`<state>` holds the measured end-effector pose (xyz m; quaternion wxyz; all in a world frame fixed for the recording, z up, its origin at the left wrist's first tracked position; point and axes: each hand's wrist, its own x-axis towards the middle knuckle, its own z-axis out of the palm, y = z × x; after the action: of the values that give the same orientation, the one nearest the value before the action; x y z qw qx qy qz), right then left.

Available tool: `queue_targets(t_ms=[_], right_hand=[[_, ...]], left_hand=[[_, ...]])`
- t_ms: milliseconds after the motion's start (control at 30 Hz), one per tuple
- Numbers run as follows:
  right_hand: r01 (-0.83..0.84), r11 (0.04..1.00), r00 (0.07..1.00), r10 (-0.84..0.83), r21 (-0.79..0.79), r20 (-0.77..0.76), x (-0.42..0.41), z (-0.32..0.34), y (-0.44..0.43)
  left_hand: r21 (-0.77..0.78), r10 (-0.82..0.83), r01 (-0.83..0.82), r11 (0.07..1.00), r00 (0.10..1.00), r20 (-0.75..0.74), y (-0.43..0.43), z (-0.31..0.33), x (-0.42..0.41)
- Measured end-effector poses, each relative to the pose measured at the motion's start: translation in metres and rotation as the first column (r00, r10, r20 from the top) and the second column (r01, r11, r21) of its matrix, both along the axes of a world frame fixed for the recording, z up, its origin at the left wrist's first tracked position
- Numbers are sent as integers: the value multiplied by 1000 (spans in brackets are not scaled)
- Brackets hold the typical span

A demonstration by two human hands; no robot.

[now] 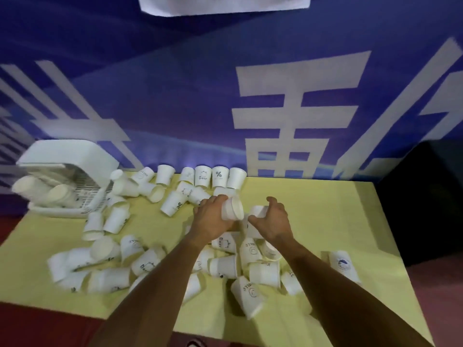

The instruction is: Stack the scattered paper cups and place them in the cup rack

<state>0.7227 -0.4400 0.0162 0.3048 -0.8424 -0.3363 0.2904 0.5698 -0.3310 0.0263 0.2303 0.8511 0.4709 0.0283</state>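
2 cups in hand: left grip (pixel 210 217) holds sideways cup (pixel 233 208), right grip (pixel 274 221) holds second cup (pixel 258 213).

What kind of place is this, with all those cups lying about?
Likely a display or event booth, not a kitchen: a big blue banner with white characters hangs behind, and a yellow-covered table holds scattered paper cups and a white cup rack.

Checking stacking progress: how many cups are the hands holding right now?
2: one cup in the left hand, another cup in the right hand; nested ones may be hidden.
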Motion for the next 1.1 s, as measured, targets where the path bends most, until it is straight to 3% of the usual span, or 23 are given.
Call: queue_targets(t_ms=[200, 500, 800, 1000, 1100], right_hand=[[-167, 986, 985, 167, 7, 48, -109, 9, 68], [-248, 969, 965, 247, -6, 82, -275, 22, 184], [-254, 967, 967, 254, 32, -2, -360, 35, 259], [-241, 963, 964, 252, 123, -85, -400, 29, 299], [-246, 958, 960, 261, 146, -99, -419, 26, 320]], left_hand=[[-19, 151, -150, 988, 988, 19, 55, 8, -124], [-74, 194, -191, 979, 980, 43, 166, 5, -308], [-77, 283, -279, 957, 958, 44, 220, 23, -396], [-26, 450, -457, 889, 863, 230, 245, 28, -447], [-96, 471, -466, 879, 824, 316, 270, 29, -462]])
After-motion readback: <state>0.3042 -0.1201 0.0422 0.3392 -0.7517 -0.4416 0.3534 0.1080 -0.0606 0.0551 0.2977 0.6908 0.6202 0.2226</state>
